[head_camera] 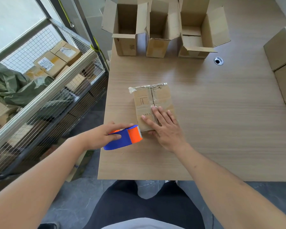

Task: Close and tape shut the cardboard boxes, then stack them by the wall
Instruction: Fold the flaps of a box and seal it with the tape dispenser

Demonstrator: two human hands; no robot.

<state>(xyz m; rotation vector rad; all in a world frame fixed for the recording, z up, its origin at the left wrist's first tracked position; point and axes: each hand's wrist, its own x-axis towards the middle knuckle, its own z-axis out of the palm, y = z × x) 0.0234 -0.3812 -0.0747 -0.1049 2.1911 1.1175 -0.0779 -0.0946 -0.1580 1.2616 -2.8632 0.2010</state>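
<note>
Head view. My right hand lay flat on the closed cardboard box, fingers straight and spread, pressing on the taped centre seam at the box's near end. The box sat on the tabletop, toward its left side, with clear tape along the seam and across the far edge (one loose end of tape stuck out at the far left corner).

My left hand held the tape dispenser, a blue body with an orange front; the grip was curled round it, thumb on the blue side and forefinger along the top. The toothed front edge of the dispenser sat just beside the near left corner of the box.

Three open boxes stood in a row at the far edge of the tabletop, flaps up. Closed boxes lay at the right edge. A cable grommet sat near the rightmost open box. Left of the tabletop, a wire cage held more cartons.
</note>
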